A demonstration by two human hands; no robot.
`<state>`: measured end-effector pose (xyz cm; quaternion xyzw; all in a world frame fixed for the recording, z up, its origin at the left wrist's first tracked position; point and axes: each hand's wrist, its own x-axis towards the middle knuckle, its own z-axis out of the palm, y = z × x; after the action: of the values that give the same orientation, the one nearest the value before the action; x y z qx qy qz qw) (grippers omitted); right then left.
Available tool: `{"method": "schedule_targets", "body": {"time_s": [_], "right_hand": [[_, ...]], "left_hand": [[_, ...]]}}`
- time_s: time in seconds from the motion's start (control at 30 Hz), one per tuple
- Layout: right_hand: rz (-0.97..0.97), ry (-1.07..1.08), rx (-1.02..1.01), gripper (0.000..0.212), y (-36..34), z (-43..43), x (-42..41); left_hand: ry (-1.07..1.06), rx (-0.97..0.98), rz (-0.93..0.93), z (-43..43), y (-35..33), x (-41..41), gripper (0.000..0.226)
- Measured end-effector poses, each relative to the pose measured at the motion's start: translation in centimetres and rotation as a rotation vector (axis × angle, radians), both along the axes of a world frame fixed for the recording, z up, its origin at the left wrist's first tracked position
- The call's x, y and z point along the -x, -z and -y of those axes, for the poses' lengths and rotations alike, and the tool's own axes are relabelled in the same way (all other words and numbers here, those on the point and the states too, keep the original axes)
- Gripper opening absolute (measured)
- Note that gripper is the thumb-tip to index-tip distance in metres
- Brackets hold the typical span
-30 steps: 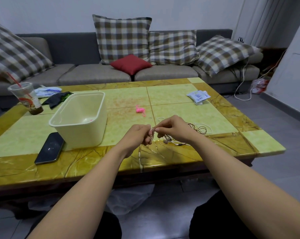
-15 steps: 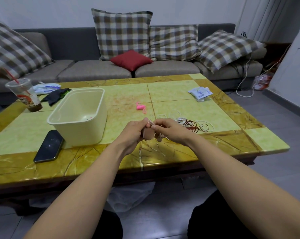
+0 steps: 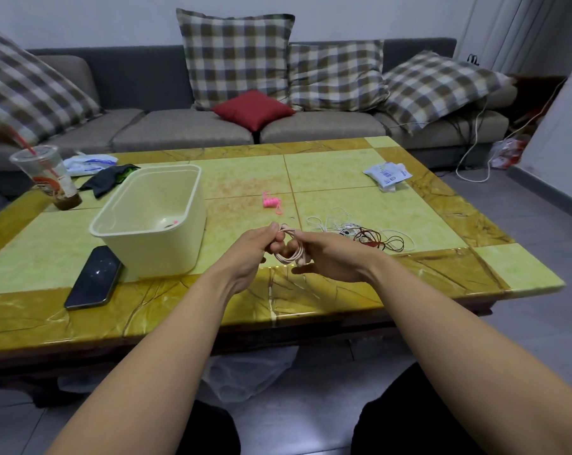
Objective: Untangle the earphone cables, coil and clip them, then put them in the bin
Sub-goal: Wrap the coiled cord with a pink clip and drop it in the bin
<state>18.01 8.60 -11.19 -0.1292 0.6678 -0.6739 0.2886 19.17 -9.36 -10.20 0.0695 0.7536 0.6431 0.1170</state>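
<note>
While the plastic cup [image 3: 44, 175] and the phone [image 3: 94, 277] sit at the left of the table [image 3: 343, 297], we start with the cream bin [image 3: 153, 224], which stands open just beside the phone. A pink speck lies on its floor, too small for us to name.

Right of the bin, the pink clip [image 3: 271, 202] lies alone on a green tile, beyond our hands and apart from them.

Our left hand [image 3: 248, 247] pinches the top of the coil [image 3: 289, 251] between thumb and fingertips. A second ago this pale pink cable was a short stretch drawn taut between our two pinches. Now it hangs as several stacked loops, held above the table's near border. We judge that this one earphone is free of the others and its winding is nearly done.

Our right hand [image 3: 330, 257] has its fingers curled about the coil's right side, steadying the loops. We cannot tell whether a fingertip passes through them.

Further right, the tangle [image 3: 363, 233] of white and dark red cables rests on the table, near the right hand but not touching it.

Clipping comes next, we think. One hand must reach for the clip while the other keeps the loops from springing apart.
</note>
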Motion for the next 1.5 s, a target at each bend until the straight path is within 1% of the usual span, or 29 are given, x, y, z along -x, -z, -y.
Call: {"method": "schedule_targets", "body": {"time_s": [0.1, 0.17, 0.2, 0.33, 0.43, 0.5, 0.6, 0.67, 0.73, 0.8, 0.87, 0.93, 1.0, 1.1, 1.23, 1.3, 1.37, 1.43, 1.5], "right_hand": [[0.055, -0.022, 0.141, 0.044, -0.2, 0.1, 0.1], [0.079, 0.025, 0.165, 0.045, -0.2, 0.4, 0.5], [0.067, 0.045, 0.147, 0.043, 0.0, 0.6, 0.8], [-0.027, 0.121, 0.002, 0.039, 1.4, 0.9, 1.8], [-0.191, 0.084, -0.258, 0.032, 1.6, 1.3, 2.0], [-0.28, 0.04, -0.378, 0.031, 0.7, 1.8, 2.0], [-0.387, 0.01, -0.427, 0.037, -0.5, 2.4, 2.6], [-0.421, 0.007, -0.455, 0.032, -0.4, 2.5, 3.7], [-0.401, -0.002, -0.47, 0.028, 0.1, 2.7, 5.1], [-0.378, -0.012, -0.455, 0.028, 0.4, 3.2, 6.7], [-0.346, 0.001, -0.413, 0.031, 0.7, 3.6, 8.5], [-0.323, 0.043, -0.382, 0.034, 1.0, 3.8, 10.4], [-0.331, 0.111, -0.4, 0.032, 1.8, 4.0, 12.8], [-0.409, 0.296, -0.491, 0.027, 3.2, 4.2, 16.6], [-0.452, 0.434, -0.625, 0.034, 5.1, 5.2, 21.5], [-0.446, 0.448, -0.744, 0.041, 6.1, 5.8, 23.0], [-0.459, 0.393, -0.911, 0.046, 7.0, 6.3, 23.5], [-0.517, 0.382, -1.03, 0.043, 7.6, 6.6, 23.4], [-0.574, 0.447, -1.029, 0.034, 7.9, 6.6, 23.3]], "left_hand": [[0.075, -0.047, -0.008, 0.4, 0.3, 0.0, 0.037], [0.096, -0.084, -0.014, 0.5, 0.5, 0.0, 0.036], [0.103, -0.09, -0.017, 0.5, 0.6, 0.1, 0.036], [0.114, -0.017, 0.012, 1.0, 1.1, 0.6, 0.043], [0.103, -0.012, 0.196, 1.4, 0.8, 1.5, 0.062], [0.109, 0.029, 0.282, 1.4, 0.4, 2.2, 0.068], [0.153, 0.097, 0.314, 1.5, -0.1, 3.4, 0.059], [0.168, 0.099, 0.317, 1.6, -0.2, 4.2, 0.048], [0.169, 0.071, 0.322, 1.6, 0.2, 5.3, 0.04], [0.109, 0.049, 0.326, 1.6, 0.6, 6.5, 0.04], [0.003, 0.046, 0.333, 1.6, 1.0, 7.9, 0.041], [-0.107, 0.062, 0.315, 1.6, 1.3, 9.5, 0.041], [-0.212, 0.074, 0.287, 1.9, 1.9, 11.6, 0.04], [-0.346, 0.036, 0.256, 2.2, 2.8, 14.4, 0.039], [-0.482, 0.033, 0.239, 1.9, 3.8, 17.1, 0.046], [-0.522, 0.009, 0.255, 1.9, 4.1, 18.2, 0.046], [-0.587, 0.007, 0.267, 1.8, 4.2, 18.7, 0.043], [-0.622, 0.027, 0.294, 1.7, 4.5, 19.1, 0.039], [-0.623, 0.026, 0.296, 1.7, 4.9, 19.1, 0.037]]}}
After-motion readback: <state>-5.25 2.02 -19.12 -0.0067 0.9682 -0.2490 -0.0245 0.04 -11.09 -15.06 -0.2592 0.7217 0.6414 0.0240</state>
